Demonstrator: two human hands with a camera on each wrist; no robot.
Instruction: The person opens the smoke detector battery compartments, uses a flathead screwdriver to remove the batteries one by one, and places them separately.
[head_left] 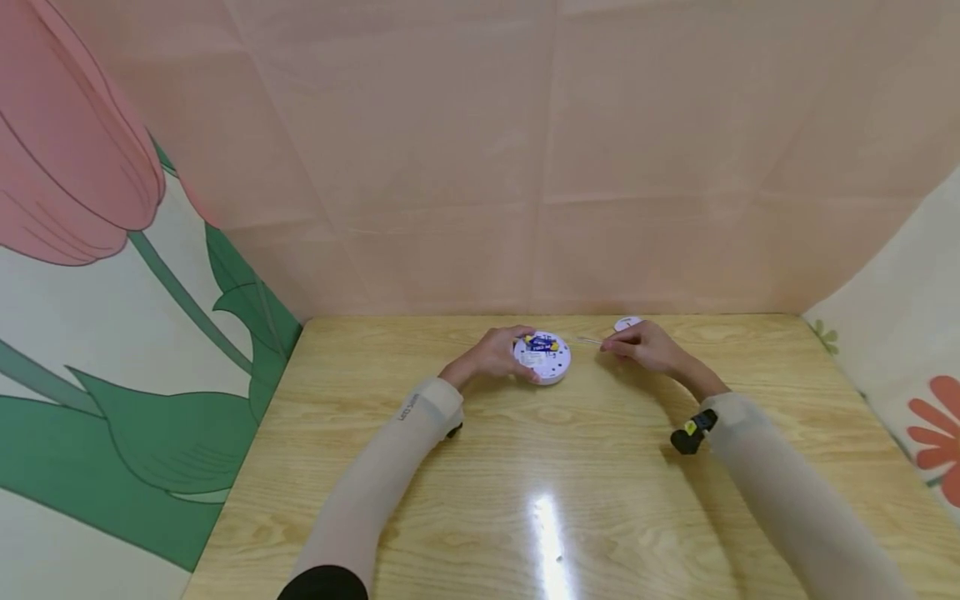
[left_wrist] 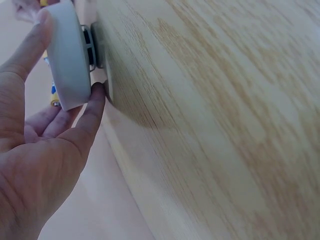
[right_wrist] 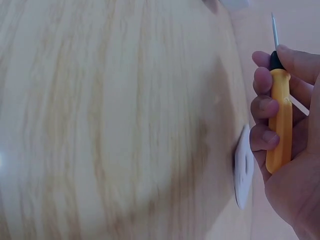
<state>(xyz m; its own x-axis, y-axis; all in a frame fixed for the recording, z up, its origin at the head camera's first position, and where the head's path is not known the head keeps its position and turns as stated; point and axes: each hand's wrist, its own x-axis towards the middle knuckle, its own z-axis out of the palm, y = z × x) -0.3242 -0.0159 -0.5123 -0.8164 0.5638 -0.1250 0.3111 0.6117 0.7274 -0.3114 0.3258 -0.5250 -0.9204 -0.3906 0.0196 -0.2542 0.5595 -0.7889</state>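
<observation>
My left hand (head_left: 491, 354) grips the rim of a round white device (head_left: 553, 364) that looks like a smoke alarm, held tilted just above the table. Blue-and-yellow batteries (head_left: 542, 342) show on its face. In the left wrist view the thumb and fingers span the device's edge (left_wrist: 70, 60), and a dark part juts from its table side. To the right, my right hand (head_left: 648, 346) holds a screwdriver (right_wrist: 281, 120) by its yellow handle. Its thin metal shaft (head_left: 589, 340) points left toward the device, apart from it.
A flat white disc (head_left: 626, 322) with a slot lies on the wooden table (head_left: 480, 483), just behind my right hand. A pink cloth backdrop (head_left: 525, 167) rises at the table's far edge. Printed flower panels (head_left: 172, 417) stand at the sides.
</observation>
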